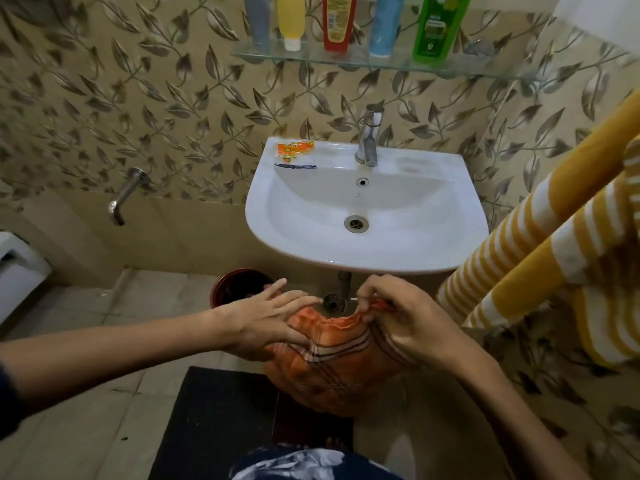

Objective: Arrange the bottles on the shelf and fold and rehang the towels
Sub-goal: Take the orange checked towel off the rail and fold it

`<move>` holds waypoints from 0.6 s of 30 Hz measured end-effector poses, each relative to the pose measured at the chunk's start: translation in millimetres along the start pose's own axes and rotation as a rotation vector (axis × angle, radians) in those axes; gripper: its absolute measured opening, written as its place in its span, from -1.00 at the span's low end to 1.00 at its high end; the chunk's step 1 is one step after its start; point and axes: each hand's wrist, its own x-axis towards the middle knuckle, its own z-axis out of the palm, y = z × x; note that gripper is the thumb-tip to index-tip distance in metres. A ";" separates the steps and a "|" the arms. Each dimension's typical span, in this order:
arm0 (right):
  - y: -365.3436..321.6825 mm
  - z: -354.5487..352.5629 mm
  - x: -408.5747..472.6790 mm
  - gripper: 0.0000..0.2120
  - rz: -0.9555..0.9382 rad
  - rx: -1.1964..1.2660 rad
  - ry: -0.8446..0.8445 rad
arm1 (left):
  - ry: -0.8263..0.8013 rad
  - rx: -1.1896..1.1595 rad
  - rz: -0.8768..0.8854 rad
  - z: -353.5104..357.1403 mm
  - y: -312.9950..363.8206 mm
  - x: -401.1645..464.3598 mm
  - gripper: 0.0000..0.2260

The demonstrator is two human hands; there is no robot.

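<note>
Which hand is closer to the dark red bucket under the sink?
Left. The left hand lies just beside the bucket, fingers straight on the orange towel. The right hand pinches the towel's far edge.

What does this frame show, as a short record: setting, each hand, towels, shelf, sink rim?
setting: bathroom, in front of the sink
left hand: fingers straight, flat against the orange towel
right hand: pinches the orange towel's top edge
yellow towel: striped, hanging at right
shelf: glass, five bottles upright in a row
sink rim: orange sachet, dark clip, tap
</note>
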 end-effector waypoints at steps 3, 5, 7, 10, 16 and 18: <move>-1.3 -0.6 7.4 -0.60 -0.009 0.063 -0.069 | 0.139 -0.223 0.160 -20.5 12.6 15.6 -0.73; -1.7 -4.7 9.9 -0.61 -0.002 0.106 -0.111 | 0.213 -0.326 0.252 -27.1 24.1 27.0 -0.79; -2.3 -9.7 10.2 -0.64 -0.018 0.148 -0.126 | 0.282 -0.461 0.293 -33.1 34.9 33.5 -0.81; 2.4 -19.8 5.5 -0.60 0.015 0.221 -0.052 | 0.352 -0.644 0.274 -42.1 31.6 36.7 -0.89; 24.7 -39.7 -2.8 -0.55 0.078 0.195 0.213 | 0.520 -0.807 0.198 -42.3 17.0 26.4 -0.91; 29.4 -41.7 -1.0 -0.58 0.083 0.175 0.266 | 0.543 -0.794 0.217 -42.8 19.7 23.0 -0.93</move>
